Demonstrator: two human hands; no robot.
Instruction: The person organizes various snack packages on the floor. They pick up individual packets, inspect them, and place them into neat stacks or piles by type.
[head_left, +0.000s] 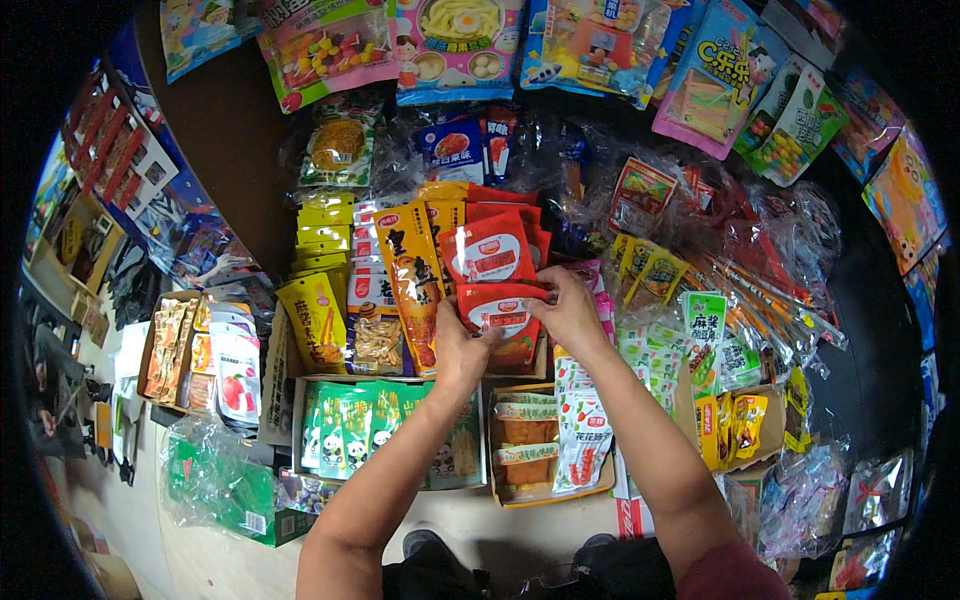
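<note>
Red snack packets (491, 255) with white oval labels stand in overlapping rows before me. My left hand (463, 346) is at the lower left edge of the front red packet (511, 346), its fingers on the foil. At that packet's upper right is my right hand (566, 309), thumb and fingers on its edge and on the packet behind. A tall orange-yellow packet (411, 281) leans just left of them. Further left are yellow packets (315, 319) and a purple-and-white packet (379, 341). How firmly each hand grips is hard to tell.
Nearer me lie an open box of green packets (352, 427) and a carton (553, 500) of small snacks. Loose clear plastic wrap (802, 217) and long thin orange packets (757, 300) are at the right. Large candy bags (457, 52) line the far edge. A green box (217, 487) sits lower left.
</note>
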